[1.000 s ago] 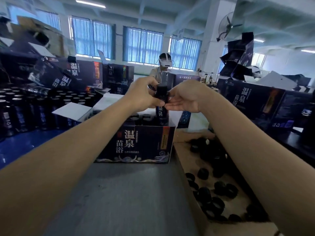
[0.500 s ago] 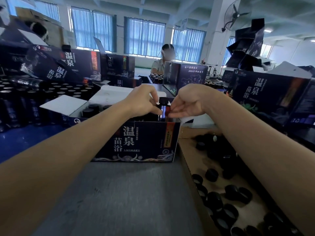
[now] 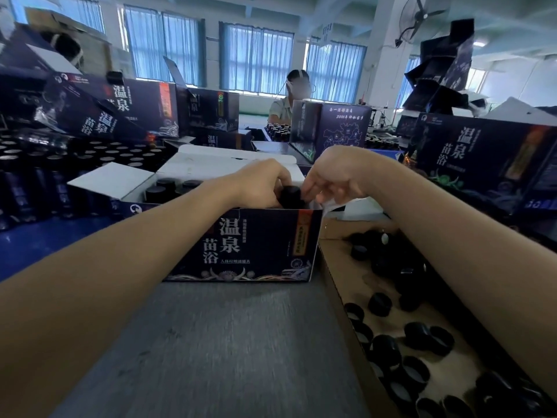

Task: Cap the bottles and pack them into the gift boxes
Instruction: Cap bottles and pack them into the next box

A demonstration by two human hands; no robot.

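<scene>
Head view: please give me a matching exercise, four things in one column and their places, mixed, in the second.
1 bottle
2 caps
3 fan
4 gift box

A in the tray at right
B high up by the pillar
C on the grey table, flaps open
D gripped by the left hand

Pairs: 1-D, 2-A, 3-B, 4-C.

Blue-curtained windows point(image 3: 256, 58), white pillar point(image 3: 382, 40), wall fan point(image 3: 417, 18)
</scene>
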